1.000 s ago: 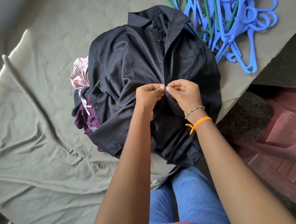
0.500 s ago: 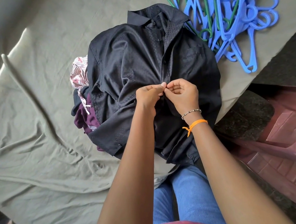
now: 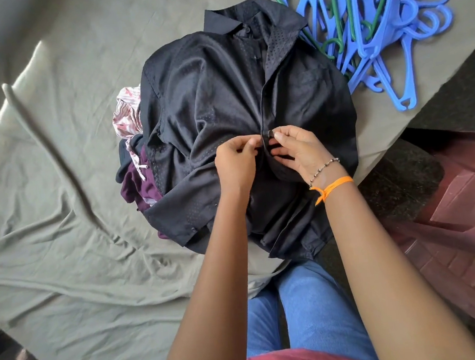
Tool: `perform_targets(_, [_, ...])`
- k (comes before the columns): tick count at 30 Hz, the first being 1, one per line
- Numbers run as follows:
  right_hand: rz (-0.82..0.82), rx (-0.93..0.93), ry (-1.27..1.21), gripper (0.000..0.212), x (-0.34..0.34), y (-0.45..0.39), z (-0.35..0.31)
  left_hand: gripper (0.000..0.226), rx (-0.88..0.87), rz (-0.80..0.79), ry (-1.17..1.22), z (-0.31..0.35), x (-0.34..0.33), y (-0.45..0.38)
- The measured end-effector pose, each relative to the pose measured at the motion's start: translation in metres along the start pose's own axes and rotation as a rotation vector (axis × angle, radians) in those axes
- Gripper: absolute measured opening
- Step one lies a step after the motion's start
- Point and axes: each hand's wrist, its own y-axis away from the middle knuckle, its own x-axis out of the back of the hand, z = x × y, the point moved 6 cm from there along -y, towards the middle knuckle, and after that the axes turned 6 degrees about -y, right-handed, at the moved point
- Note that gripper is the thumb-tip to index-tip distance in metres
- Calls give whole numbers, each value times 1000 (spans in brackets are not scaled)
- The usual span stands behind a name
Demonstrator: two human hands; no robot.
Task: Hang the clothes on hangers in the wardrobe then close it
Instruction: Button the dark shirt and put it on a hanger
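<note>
A black button-up shirt (image 3: 215,94) lies face up on a pile of clothes on the bed, its collar pointing away from me. My left hand (image 3: 236,162) pinches the left edge of the shirt's front placket. My right hand (image 3: 297,150) pinches the right edge at a button, fingertips almost meeting the left hand's. A heap of blue and green plastic hangers (image 3: 374,18) lies at the far right, beyond the shirt. No wardrobe is in view.
Under the shirt, pink patterned cloth (image 3: 128,112) and a purple garment (image 3: 136,187) stick out on the left. The bed carries a wrinkled grey-green sheet (image 3: 59,228). A maroon plastic chair (image 3: 468,214) stands on the dark floor at the right.
Both hands stayed at the placket; my right hand's fingers have spread a little, and a button now shows between the fingertips.
</note>
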Motion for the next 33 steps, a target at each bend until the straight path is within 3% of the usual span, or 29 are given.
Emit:
perform_targets(3, [89, 85, 204, 12, 11, 5, 10, 20, -148, 205, -297, 0, 13, 26])
perform_targets(6, [147, 228, 341, 8, 18, 16, 20, 16, -230, 225, -450, -16, 15, 41])
perform_targets(9, [202, 244, 476, 12, 22, 22, 37, 17, -199, 212, -472, -32, 15, 44])
perform_targets(20, [126, 149, 326, 13, 5, 28, 54, 22, -238, 222, -628, -29, 28, 36])
perform_targets(27, [135, -11, 214, 15, -1, 36, 70, 42, -185, 266, -574, -52, 39, 45])
perform_targets(33, [132, 28, 319, 7, -7, 40, 65, 30, -134, 284, -499, -70, 49, 44])
